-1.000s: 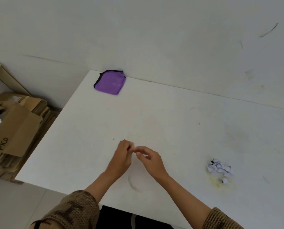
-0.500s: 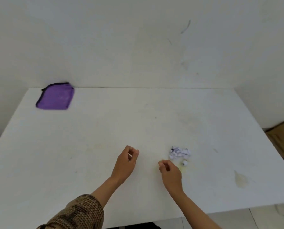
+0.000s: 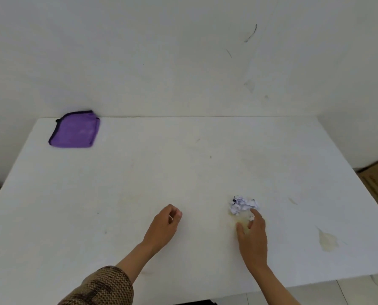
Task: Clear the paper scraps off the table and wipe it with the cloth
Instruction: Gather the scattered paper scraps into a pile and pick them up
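Over the table (image 3: 95,194), left hand (image 3: 164,227) curled on a scrap, right hand (image 3: 253,233) spread beside crumpled paper (image 3: 243,204).

We find the table (image 3: 139,183) top smooth, matt white, with dull yellowish stains (image 3: 327,239). The folded purple cloth (image 3: 75,129) looks soft and napped, dark-trimmed. The paper scrap (image 3: 242,204) is crumpled, matt. The sleeve (image 3: 104,287) is coarse brown knit.
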The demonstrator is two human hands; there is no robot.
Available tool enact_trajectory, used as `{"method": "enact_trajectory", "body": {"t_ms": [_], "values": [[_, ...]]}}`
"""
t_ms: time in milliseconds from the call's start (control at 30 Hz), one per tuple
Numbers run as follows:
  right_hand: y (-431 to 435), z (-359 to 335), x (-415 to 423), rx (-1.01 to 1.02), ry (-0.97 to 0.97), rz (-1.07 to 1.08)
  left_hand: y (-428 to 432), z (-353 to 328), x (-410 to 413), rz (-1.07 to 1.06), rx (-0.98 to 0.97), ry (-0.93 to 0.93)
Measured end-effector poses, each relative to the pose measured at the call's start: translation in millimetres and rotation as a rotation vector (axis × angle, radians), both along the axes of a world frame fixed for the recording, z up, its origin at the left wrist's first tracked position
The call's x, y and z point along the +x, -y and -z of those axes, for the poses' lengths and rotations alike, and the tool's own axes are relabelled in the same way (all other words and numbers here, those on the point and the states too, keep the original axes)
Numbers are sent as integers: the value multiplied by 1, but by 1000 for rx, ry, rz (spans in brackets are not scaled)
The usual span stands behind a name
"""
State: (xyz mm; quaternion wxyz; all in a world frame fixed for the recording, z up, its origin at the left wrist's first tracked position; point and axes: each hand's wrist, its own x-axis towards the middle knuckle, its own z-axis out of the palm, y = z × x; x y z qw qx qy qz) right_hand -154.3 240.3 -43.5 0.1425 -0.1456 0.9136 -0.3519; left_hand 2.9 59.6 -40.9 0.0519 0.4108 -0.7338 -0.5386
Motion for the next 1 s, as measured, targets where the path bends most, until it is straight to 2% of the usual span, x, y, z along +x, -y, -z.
{"method": "enact_trajectory", "body": {"t_ms": [100,233,367,467,533,667,800,1000], "values": [[21,-2,8,-62,-48,-68,14,9,11,-87,-165,12],[75,5,31,-140,-66,-377,38,17,27,-160,-409,135],[141,6,59,-105,-93,-751,66,13,44,-295,-448,185],[183,3,77,-21,-138,-925,85,11,59,-349,-437,225],[203,4,86,59,-193,-960,94,13,69,-343,-417,234],[218,13,97,205,-281,-888,100,22,81,-299,-406,239],[219,17,102,135,-355,-807,99,25,82,-301,-401,234],[232,14,95,135,-275,-793,101,27,81,-300,-408,256]]}}
